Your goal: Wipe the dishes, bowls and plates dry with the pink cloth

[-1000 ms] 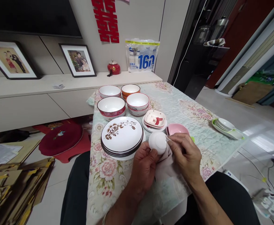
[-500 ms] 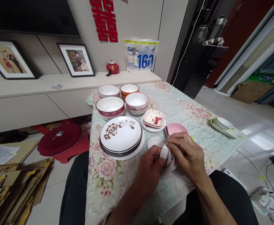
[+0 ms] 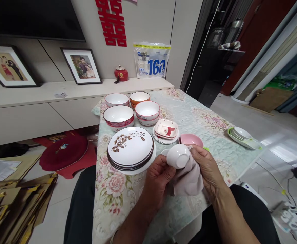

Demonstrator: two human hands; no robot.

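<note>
Bowl (image 3: pixel 178 156) and cloth (image 3: pixel 190 179), 2-hand hold
The left hand (image 3: pixel 160 173) is pinching the bowl's left edge between thumb and fingers; the right hand (image 3: pixel 206 166) is pinching the cloth at its right edge. The bowl is hanging tilted above the table (image 3: pixel 189 115), near the pink dish (image 3: pixel 192 139), probably proving light, stiff, slick and fragile, favouring a rim grip.

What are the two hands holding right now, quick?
Left hand: closed, holding a small white bowl.
Right hand: closed, holding a cloth against the bowl.
</note>
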